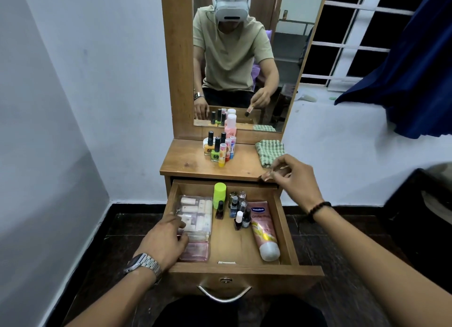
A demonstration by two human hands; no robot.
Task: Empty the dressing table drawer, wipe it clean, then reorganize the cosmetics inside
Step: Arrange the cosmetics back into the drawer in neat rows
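Pink tube [267, 176] in right hand [297, 177]

Person, seated: bare forearms. Left wrist: silver metal-link watch [144, 265] with dark face. Right wrist: dark beaded bracelet [318, 210]. In the mirror reflection: short-sleeved pale olive T-shirt [230, 55], dark trousers [227, 99], white head-mounted headset [231, 5].

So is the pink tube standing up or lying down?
Lying down. The pink tube lies flat on the drawer floor, white cap toward the front.
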